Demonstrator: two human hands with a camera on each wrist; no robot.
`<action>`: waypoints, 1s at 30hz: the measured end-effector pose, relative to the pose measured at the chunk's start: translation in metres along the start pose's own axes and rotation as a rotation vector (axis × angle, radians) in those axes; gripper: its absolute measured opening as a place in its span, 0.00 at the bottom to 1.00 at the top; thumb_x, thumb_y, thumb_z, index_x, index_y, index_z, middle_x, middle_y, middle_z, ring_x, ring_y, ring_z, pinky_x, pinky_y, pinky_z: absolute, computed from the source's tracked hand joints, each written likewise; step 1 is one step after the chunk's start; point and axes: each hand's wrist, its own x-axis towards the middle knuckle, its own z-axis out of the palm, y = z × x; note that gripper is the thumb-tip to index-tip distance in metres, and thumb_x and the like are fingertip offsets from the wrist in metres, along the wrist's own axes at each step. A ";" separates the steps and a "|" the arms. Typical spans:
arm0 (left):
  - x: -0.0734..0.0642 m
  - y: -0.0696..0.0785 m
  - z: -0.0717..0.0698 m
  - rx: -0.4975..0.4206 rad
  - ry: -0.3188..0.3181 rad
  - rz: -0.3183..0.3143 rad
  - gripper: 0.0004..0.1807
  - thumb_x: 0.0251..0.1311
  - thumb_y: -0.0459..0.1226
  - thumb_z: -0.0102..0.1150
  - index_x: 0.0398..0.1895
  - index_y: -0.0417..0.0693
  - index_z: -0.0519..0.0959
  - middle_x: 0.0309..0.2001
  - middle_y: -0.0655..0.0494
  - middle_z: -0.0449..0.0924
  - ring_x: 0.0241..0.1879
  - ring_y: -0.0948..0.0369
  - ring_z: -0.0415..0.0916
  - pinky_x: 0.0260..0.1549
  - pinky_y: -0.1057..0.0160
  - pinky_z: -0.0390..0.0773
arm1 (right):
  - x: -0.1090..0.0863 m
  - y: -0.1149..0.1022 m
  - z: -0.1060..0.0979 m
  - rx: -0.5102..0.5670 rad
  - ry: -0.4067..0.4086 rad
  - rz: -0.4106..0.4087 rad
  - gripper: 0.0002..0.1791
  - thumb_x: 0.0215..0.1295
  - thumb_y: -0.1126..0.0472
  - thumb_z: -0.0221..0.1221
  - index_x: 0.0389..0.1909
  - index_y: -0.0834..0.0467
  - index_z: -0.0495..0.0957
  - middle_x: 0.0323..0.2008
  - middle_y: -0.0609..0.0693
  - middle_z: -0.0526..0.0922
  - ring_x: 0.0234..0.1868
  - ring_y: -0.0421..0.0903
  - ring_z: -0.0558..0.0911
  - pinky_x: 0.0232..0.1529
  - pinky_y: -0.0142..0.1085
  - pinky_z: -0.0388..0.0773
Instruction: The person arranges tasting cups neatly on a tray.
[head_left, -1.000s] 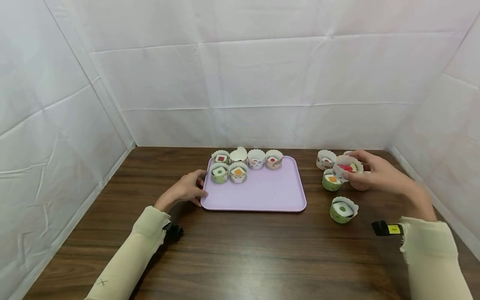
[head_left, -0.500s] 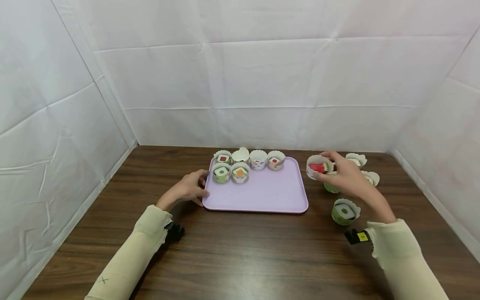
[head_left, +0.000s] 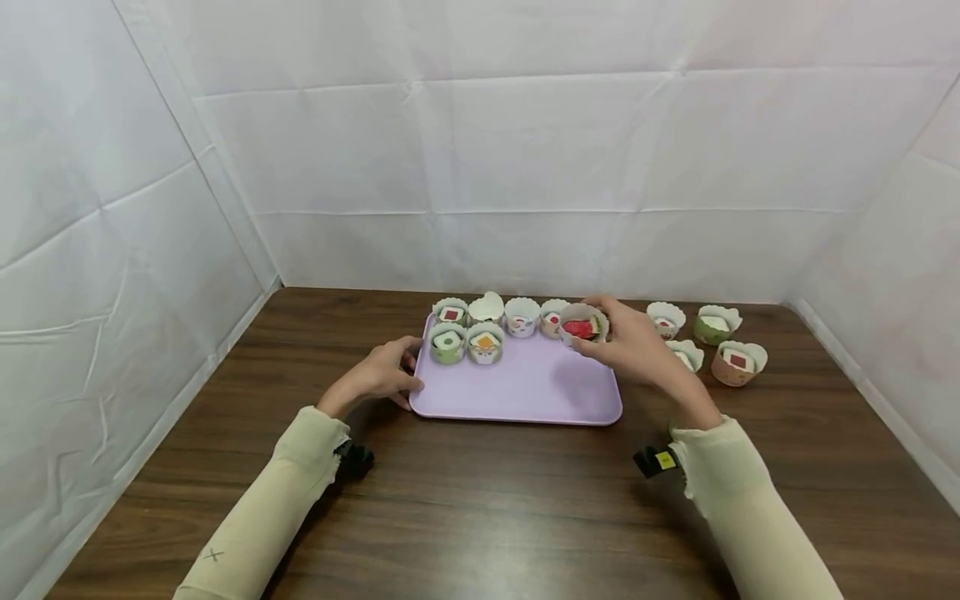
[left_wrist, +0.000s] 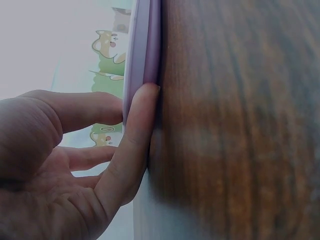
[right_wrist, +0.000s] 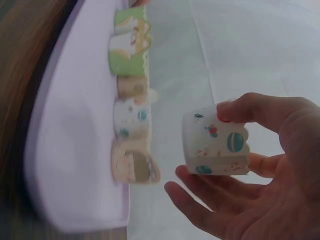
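A lavender tray [head_left: 510, 387] lies on the table, with my left hand [head_left: 381, 372] holding its left edge. In the left wrist view, the fingers touch the tray's rim [left_wrist: 142, 50] from above and the side. Over the tray's back right part, my right hand [head_left: 637, 346] grips a white paper cupcake cup [right_wrist: 212, 145] with red and green filling inside. The right wrist view shows the cup raised above the tray, apart from the standing cups. Several filled cups stand on the tray: a back row ending at a pinkish cup [head_left: 552, 319], and a green cup [head_left: 447, 346] and an orange-topped cup [head_left: 485, 345] in front.
Right of the tray, several more cups stand on the wooden table [head_left: 480, 508], among them a white cup [head_left: 666, 318], a green cup [head_left: 716, 323] and a pinkish cup [head_left: 738, 364]. Some are partly hidden by the right arm. White cloth [head_left: 525, 167] hangs behind and at both sides.
My right hand has carried the cup with the red and green filling leftward, from among the cups at the right to over the tray. The left hand keeps its hold on the tray edge.
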 end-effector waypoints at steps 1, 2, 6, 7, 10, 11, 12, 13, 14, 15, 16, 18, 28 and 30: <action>0.000 0.000 0.000 -0.001 0.000 0.000 0.43 0.63 0.23 0.62 0.80 0.37 0.55 0.53 0.36 0.69 0.36 0.50 0.83 0.29 0.56 0.92 | 0.003 -0.003 0.003 0.006 -0.005 0.002 0.35 0.66 0.51 0.67 0.69 0.61 0.70 0.52 0.61 0.83 0.46 0.55 0.81 0.45 0.46 0.81; 0.000 0.000 0.000 -0.002 0.002 -0.001 0.43 0.63 0.23 0.62 0.80 0.37 0.55 0.53 0.36 0.69 0.36 0.50 0.83 0.29 0.56 0.92 | 0.006 -0.006 0.006 0.016 -0.014 0.008 0.36 0.66 0.51 0.67 0.70 0.62 0.69 0.55 0.62 0.82 0.50 0.58 0.81 0.49 0.50 0.81; 0.000 0.000 0.001 -0.003 0.009 -0.006 0.43 0.62 0.23 0.62 0.79 0.38 0.56 0.52 0.37 0.69 0.35 0.50 0.83 0.29 0.56 0.92 | 0.017 -0.015 0.018 0.052 -0.030 0.024 0.37 0.65 0.53 0.68 0.71 0.65 0.68 0.66 0.64 0.76 0.66 0.62 0.76 0.64 0.59 0.77; 0.001 0.000 0.001 -0.001 0.010 -0.006 0.42 0.62 0.23 0.62 0.79 0.38 0.56 0.52 0.37 0.69 0.35 0.51 0.83 0.29 0.56 0.92 | 0.020 -0.017 0.022 0.060 -0.032 0.031 0.37 0.65 0.53 0.68 0.70 0.65 0.68 0.66 0.64 0.76 0.66 0.62 0.76 0.64 0.59 0.77; 0.001 0.001 0.001 0.004 0.012 -0.003 0.42 0.62 0.22 0.63 0.79 0.37 0.57 0.52 0.37 0.69 0.35 0.51 0.83 0.29 0.56 0.92 | 0.027 -0.022 0.035 0.071 -0.035 0.048 0.37 0.63 0.53 0.68 0.68 0.65 0.70 0.64 0.64 0.77 0.64 0.61 0.77 0.62 0.57 0.78; 0.002 0.001 0.001 0.004 0.012 -0.002 0.42 0.62 0.22 0.63 0.79 0.36 0.57 0.52 0.37 0.69 0.35 0.51 0.83 0.29 0.56 0.92 | 0.029 -0.024 0.039 0.073 -0.036 0.053 0.36 0.63 0.52 0.69 0.68 0.65 0.71 0.63 0.63 0.78 0.62 0.60 0.78 0.61 0.55 0.79; 0.002 0.001 0.002 0.003 0.011 0.001 0.42 0.61 0.22 0.63 0.78 0.36 0.57 0.52 0.36 0.69 0.35 0.51 0.83 0.29 0.56 0.92 | 0.031 -0.025 0.043 0.067 -0.035 0.053 0.36 0.62 0.52 0.69 0.67 0.65 0.71 0.62 0.63 0.79 0.60 0.59 0.79 0.59 0.53 0.79; 0.002 0.001 0.002 0.002 0.011 0.004 0.42 0.61 0.22 0.63 0.78 0.35 0.57 0.52 0.36 0.70 0.35 0.51 0.83 0.29 0.56 0.92 | 0.033 -0.027 0.046 0.068 -0.035 0.055 0.36 0.62 0.52 0.69 0.67 0.66 0.71 0.62 0.63 0.79 0.58 0.57 0.79 0.57 0.51 0.80; 0.002 0.001 0.002 0.001 0.010 0.007 0.42 0.61 0.22 0.63 0.78 0.35 0.57 0.52 0.36 0.70 0.35 0.51 0.83 0.29 0.56 0.92 | 0.034 -0.029 0.049 0.066 -0.031 0.056 0.36 0.62 0.52 0.69 0.67 0.66 0.71 0.61 0.63 0.80 0.56 0.56 0.79 0.55 0.49 0.80; 0.001 0.001 0.002 -0.001 0.012 0.009 0.42 0.61 0.22 0.62 0.78 0.35 0.57 0.52 0.36 0.70 0.35 0.51 0.83 0.29 0.56 0.92 | 0.036 -0.030 0.052 0.066 -0.025 0.059 0.36 0.62 0.52 0.69 0.66 0.66 0.72 0.59 0.63 0.81 0.52 0.55 0.79 0.50 0.47 0.80; 0.001 0.001 0.002 -0.003 0.012 0.012 0.42 0.61 0.21 0.62 0.78 0.35 0.57 0.52 0.36 0.70 0.35 0.51 0.83 0.29 0.56 0.92 | 0.037 -0.030 0.054 0.069 -0.019 0.062 0.36 0.62 0.53 0.70 0.66 0.66 0.72 0.58 0.62 0.82 0.50 0.54 0.79 0.47 0.44 0.79; 0.001 0.002 0.003 -0.002 0.015 0.015 0.42 0.61 0.22 0.62 0.78 0.35 0.57 0.52 0.36 0.70 0.35 0.51 0.83 0.29 0.56 0.92 | 0.039 -0.031 0.059 0.071 0.001 0.073 0.35 0.61 0.53 0.70 0.65 0.67 0.73 0.55 0.62 0.83 0.46 0.52 0.78 0.43 0.41 0.77; 0.000 0.001 0.003 0.000 0.024 0.005 0.42 0.62 0.22 0.63 0.79 0.36 0.57 0.52 0.37 0.70 0.35 0.51 0.83 0.28 0.56 0.92 | 0.040 -0.030 0.073 0.133 -0.026 0.182 0.37 0.62 0.54 0.71 0.65 0.65 0.65 0.59 0.70 0.79 0.56 0.63 0.79 0.52 0.52 0.80; 0.000 0.000 0.003 -0.003 0.023 0.005 0.42 0.62 0.22 0.63 0.79 0.36 0.57 0.53 0.36 0.70 0.36 0.50 0.83 0.29 0.56 0.92 | 0.040 -0.029 0.076 0.136 -0.027 0.183 0.38 0.61 0.55 0.71 0.66 0.66 0.63 0.61 0.72 0.78 0.59 0.65 0.79 0.55 0.53 0.80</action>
